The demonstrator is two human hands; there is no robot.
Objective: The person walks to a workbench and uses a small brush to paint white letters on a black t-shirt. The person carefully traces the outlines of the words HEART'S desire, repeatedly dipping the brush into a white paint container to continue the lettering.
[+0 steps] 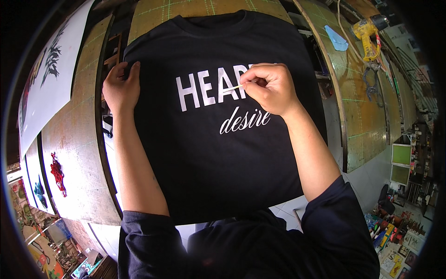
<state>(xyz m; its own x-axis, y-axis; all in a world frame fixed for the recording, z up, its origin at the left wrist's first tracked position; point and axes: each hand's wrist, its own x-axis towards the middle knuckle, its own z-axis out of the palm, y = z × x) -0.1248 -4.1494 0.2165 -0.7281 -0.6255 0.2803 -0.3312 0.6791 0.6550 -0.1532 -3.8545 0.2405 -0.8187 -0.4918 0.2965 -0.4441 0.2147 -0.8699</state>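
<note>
black tee (204,176) laid out on a board (153,10), right hand (274,88) pinching a thin pale stick (235,87) and kinda blocking the white lettering (202,89), left hand (121,90) by the left edge, can't tell if its fingers grip, yellow power tool (367,39) off right, red tangle (57,174) left

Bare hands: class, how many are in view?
2: left hand at the left edge of the black shirt; right hand over its white lettering, holding a thin stick.

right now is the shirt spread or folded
Spread: the shirt lies flat over the board, collar showing, white print facing up.
</note>
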